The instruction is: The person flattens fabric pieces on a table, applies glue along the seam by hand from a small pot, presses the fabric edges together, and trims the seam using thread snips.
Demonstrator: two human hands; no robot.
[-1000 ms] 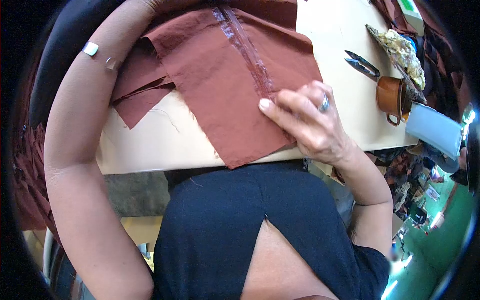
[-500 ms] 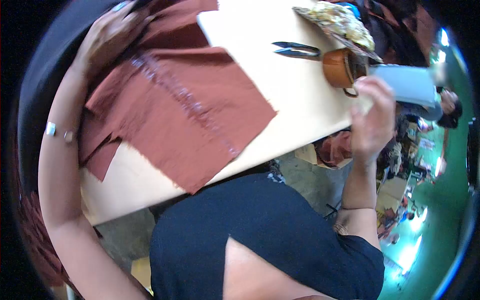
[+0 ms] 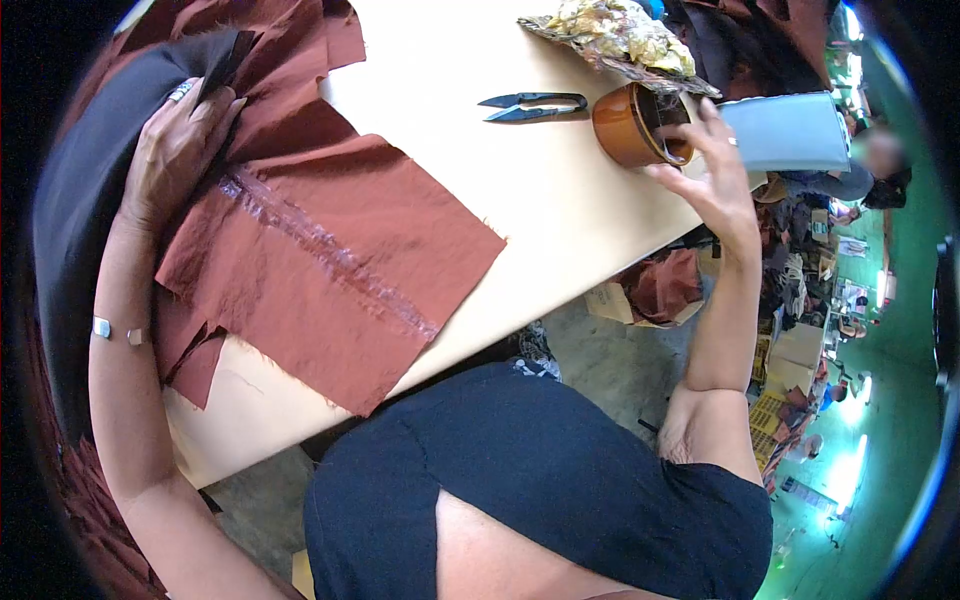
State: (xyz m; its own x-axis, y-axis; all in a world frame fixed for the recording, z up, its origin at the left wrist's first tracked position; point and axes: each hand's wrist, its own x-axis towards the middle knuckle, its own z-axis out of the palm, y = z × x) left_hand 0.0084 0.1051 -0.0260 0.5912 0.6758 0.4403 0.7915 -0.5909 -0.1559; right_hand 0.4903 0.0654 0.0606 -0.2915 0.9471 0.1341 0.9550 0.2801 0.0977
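Note:
Rust-brown fabric (image 3: 340, 250) with a shiny, pale streaked strip lies across the table (image 3: 450, 130). At the upper left my left hand (image 3: 175, 155) rests on black cloth (image 3: 90, 150) beside the fabric, its fingers partly hidden by a dark fold. My right hand (image 3: 715, 185) is spread at the rim of a brown cup (image 3: 625, 125), fingers apart and holding nothing. Black thread snips (image 3: 535, 107) lie left of the cup.
A crumpled, yellowish bundle (image 3: 625, 40) lies behind the cup. A pale blue box-like object (image 3: 785, 132) stands to its right. Below the table edge is an open carton (image 3: 660, 290) with brown cloth. Other people are in the background at far right.
My right hand has left the brown fabric and moved right to the cup, its fingers opening. My left hand has come into view. The view has turned, shifting the fabric left and down.

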